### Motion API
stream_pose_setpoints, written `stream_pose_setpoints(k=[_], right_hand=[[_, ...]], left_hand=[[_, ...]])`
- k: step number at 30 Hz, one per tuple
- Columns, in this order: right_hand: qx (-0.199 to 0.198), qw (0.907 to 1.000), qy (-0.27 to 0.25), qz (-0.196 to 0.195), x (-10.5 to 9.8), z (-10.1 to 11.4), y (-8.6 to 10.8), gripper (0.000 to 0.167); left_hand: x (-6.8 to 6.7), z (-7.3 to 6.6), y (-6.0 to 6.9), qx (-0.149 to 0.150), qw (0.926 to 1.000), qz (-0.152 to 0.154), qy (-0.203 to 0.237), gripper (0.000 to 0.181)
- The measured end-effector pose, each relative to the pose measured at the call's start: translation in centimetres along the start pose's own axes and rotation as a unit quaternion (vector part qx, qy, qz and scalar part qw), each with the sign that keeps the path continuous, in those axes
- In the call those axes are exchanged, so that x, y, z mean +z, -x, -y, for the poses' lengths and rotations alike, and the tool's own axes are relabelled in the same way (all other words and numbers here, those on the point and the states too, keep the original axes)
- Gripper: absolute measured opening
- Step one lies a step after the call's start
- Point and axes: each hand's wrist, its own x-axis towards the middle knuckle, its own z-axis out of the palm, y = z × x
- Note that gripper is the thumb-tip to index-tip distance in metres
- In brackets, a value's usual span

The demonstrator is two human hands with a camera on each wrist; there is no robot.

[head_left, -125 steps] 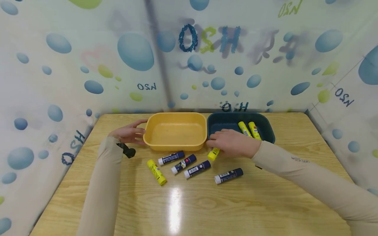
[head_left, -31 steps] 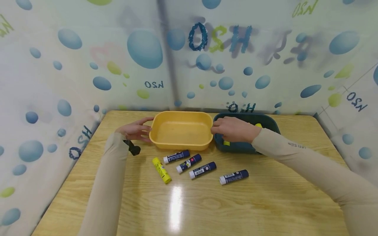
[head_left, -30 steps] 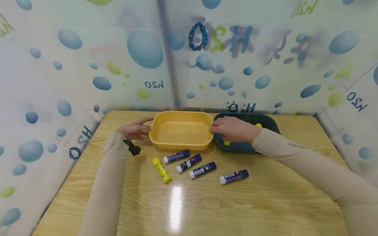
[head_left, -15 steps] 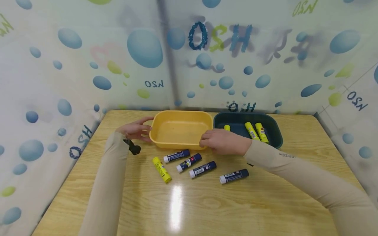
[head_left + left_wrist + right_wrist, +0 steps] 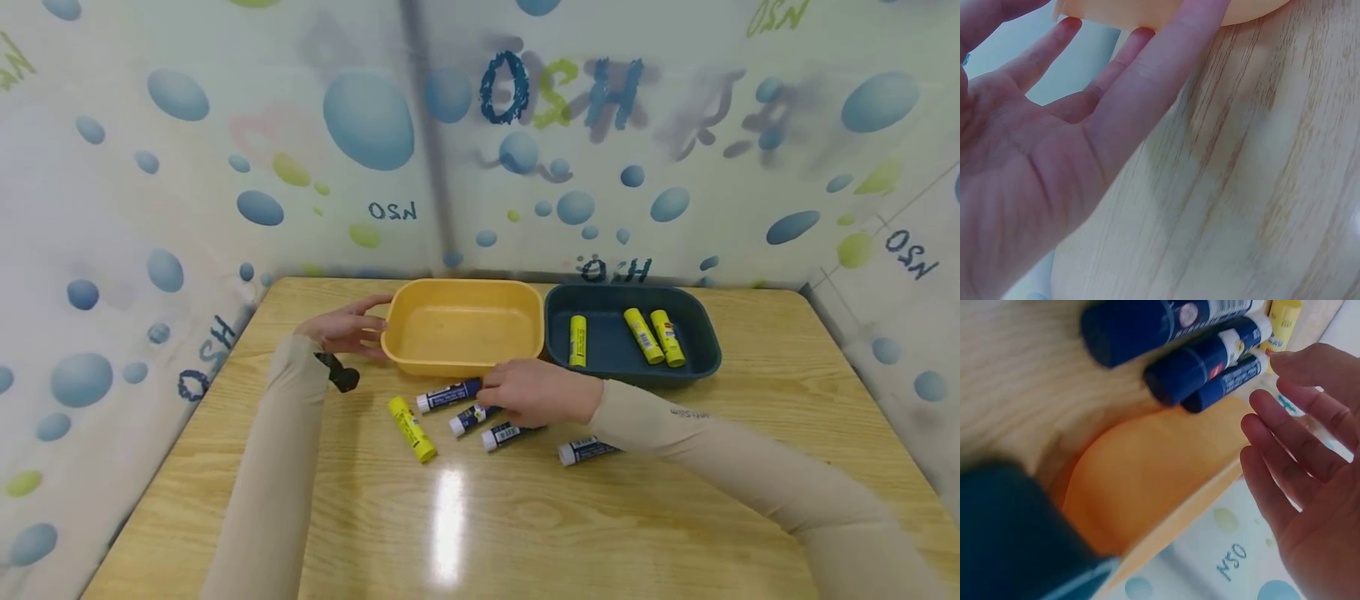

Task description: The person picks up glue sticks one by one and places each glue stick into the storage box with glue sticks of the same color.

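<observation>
My left hand point(image 5: 347, 330) touches the left side of an orange-yellow plastic bin point(image 5: 465, 368) with outstretched fingers; the left wrist view shows its fingertips against the bin's wall. Over the dark blue glue sticks with white ends hovers my right hand point(image 5: 542, 392), fingers spread and holding nothing in the right wrist view. Below it lie a glue stick point(image 5: 467, 421), another glue stick point(image 5: 504, 437) and, at right, a partly hidden glue stick point(image 5: 581, 451). A further blue glue stick point(image 5: 448, 396) lies along the bin's front. One yellow glue stick point(image 5: 412, 430) rests on the table to the left.
A dark teal bin point(image 5: 637, 378) stands against the orange-yellow one, on its right. Inside it are a yellow glue stick point(image 5: 577, 341) at left and two more yellow glue sticks point(image 5: 643, 336) at right. A patterned wall point(image 5: 480, 192) rises behind the wooden table point(image 5: 360, 533).
A yellow glue stick went from my right hand into the dark teal bin. That hand then moved left and toward me, over the blue glue sticks. My left hand stayed at the orange-yellow bin.
</observation>
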Motion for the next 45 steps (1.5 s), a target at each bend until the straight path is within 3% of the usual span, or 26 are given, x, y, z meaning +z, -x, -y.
stream_pose_setpoints(k=[10,19,26,31,39,45], right_hand=[[-0.002,0.9999,0.013,0.011,1.4,1.4,-2.1,0.022],[0.036,0.9993,0.0,-0.01,2.2,2.6,-4.4,0.016],[0.057,0.9984,0.003,0.006,2.4,3.5,-6.4,0.02],[0.067,0.9976,0.016,-0.012,2.6,4.0,-7.5,0.015],[0.135,0.9904,0.012,-0.028,3.1,4.8,-9.7,0.008],[0.188,0.9808,0.018,-0.049,3.7,5.6,-10.8,0.019]], left_hand=[[-0.2,0.0,-0.1,0.001,0.9999,0.004,-0.013,0.068],[-0.2,0.1,-0.1,0.004,0.9999,0.004,-0.015,0.069],[0.0,0.1,-0.1,0.004,0.9998,0.005,-0.02,0.069],[0.0,0.0,0.0,0.007,0.9997,0.005,-0.022,0.069],[-0.3,0.1,-0.1,0.009,0.9997,0.015,-0.016,0.069],[-0.3,0.1,0.0,0.009,0.9996,0.021,-0.014,0.068]])
